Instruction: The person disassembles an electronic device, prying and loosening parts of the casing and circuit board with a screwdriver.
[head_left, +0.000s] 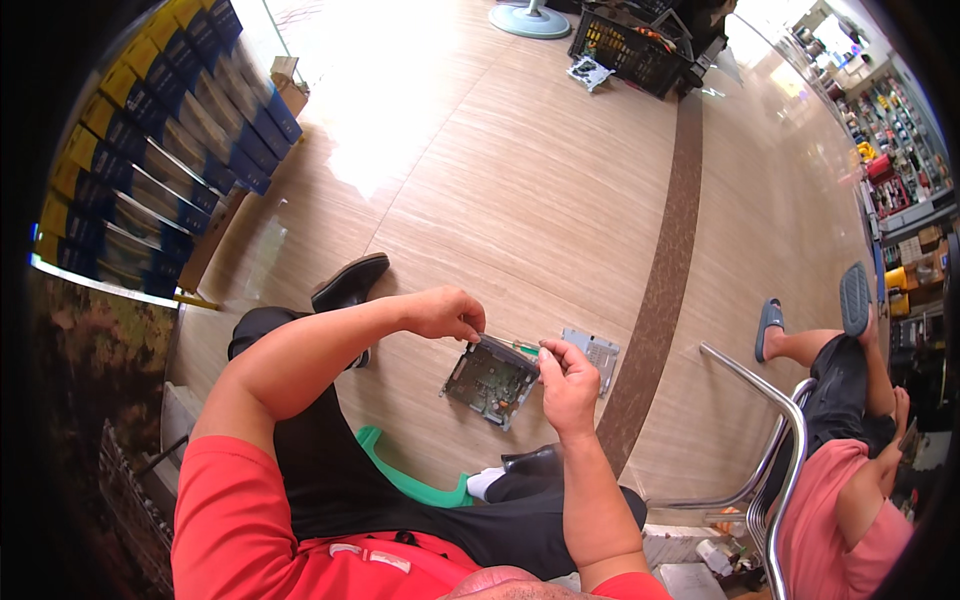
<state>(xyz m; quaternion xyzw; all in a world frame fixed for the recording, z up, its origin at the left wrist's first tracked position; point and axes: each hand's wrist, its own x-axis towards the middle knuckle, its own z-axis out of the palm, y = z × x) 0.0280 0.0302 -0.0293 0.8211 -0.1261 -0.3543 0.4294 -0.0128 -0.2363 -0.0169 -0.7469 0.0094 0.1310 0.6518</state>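
Note:
An open electronic unit (487, 386) with a bare circuit board and a dark strip along its far edge is tilted above the floor in front of me. My left hand (447, 313) pinches the far left corner of the unit. The fingers of my right hand (569, 388) are closed at its right corner, by the end of the dark strip. A thin, partly green piece (527, 349) lies between the hands along that edge; whether my fingers touch it is unclear. Behind my right hand, a grey metal plate with holes (598, 352) rests on the floor.
A green plastic stool edge (405, 483) shows by my legs. Blue and yellow packages (150, 130) fill a rack at left. Another person (840, 470) sits at right near a metal chair frame (790, 450). A black crate (630, 55) and a pale round base (530, 20) stand far off.

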